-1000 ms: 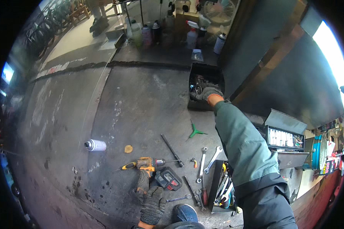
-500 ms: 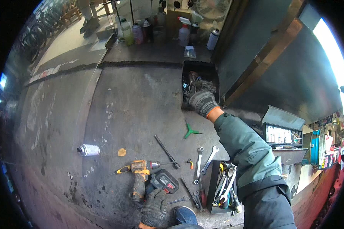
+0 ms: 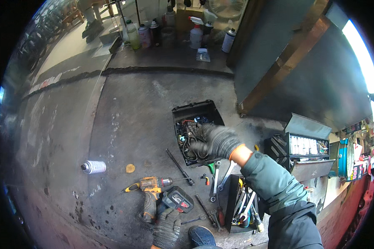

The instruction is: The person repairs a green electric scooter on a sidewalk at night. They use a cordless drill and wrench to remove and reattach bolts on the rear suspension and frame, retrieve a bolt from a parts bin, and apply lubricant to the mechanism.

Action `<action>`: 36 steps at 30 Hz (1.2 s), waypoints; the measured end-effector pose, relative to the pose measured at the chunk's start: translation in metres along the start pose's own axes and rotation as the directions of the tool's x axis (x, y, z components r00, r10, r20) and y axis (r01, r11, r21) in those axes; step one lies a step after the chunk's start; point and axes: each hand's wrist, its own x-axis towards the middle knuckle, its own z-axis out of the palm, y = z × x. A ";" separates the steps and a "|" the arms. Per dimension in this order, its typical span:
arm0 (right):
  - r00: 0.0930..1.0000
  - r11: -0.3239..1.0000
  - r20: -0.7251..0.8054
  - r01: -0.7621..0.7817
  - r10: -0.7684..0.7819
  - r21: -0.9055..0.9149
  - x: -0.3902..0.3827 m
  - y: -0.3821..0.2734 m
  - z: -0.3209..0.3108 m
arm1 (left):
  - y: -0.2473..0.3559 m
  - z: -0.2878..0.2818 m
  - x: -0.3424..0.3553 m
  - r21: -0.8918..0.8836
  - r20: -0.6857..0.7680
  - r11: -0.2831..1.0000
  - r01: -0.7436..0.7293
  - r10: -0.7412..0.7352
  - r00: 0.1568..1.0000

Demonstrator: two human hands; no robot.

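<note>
My right hand [image 3: 214, 142], in a grey glove and blurred, reaches into an open black box [image 3: 212, 108] of cables and small parts, its fingers bent over something I cannot make out. My left hand [image 3: 166, 228], also gloved, rests low in the middle, fingertips loosely against a black battery pack [image 3: 176, 199]. A yellow-and-black drill [image 3: 151, 184] lies just left of the pack. Long dark bar tools [image 3: 178, 166], combination wrenches [image 3: 216, 178], a green three-way tool [image 3: 210, 166] and a narrow tray [image 3: 232, 224] of hand tools lie around my hands.
A white spray can [image 3: 94, 167] lies left. Several bottles and cans [image 3: 195, 35] stand at the back. A dark steel panel with a rusty beam [image 3: 282, 60] rises right. An open socket case [image 3: 307, 145] and a blue tin [image 3: 343, 159] are at right. My shoe [image 3: 201, 235] shows below.
My right hand and the black box have moved toward me, down and left, and the box now covers part of the green tool. My left hand stays near the battery pack.
</note>
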 end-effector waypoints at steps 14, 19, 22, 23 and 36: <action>0.996 0.991 0.019 -0.088 0.086 0.105 0.030 0.001 -0.005 | 0.007 0.002 -0.008 0.023 0.002 1.000 -0.020 0.020 1.000; 0.976 0.634 -0.214 0.135 0.048 0.761 -0.014 0.056 -0.038 | -0.003 0.003 -0.016 -0.030 -0.029 0.999 0.017 -0.018 0.999; 0.936 0.334 -0.340 0.351 -0.092 0.875 -0.038 0.083 -0.044 | -0.004 0.006 -0.017 0.008 -0.010 1.000 -0.008 0.008 1.000; 0.927 0.338 -0.367 0.369 -0.071 0.866 -0.047 0.093 -0.045 | -0.004 0.008 -0.017 -0.009 0.003 1.000 0.011 -0.011 1.000; 0.819 0.870 -0.345 -0.333 0.458 0.364 -0.032 0.155 0.031 | -0.005 0.021 -0.003 0.030 0.086 0.998 -0.056 0.053 0.995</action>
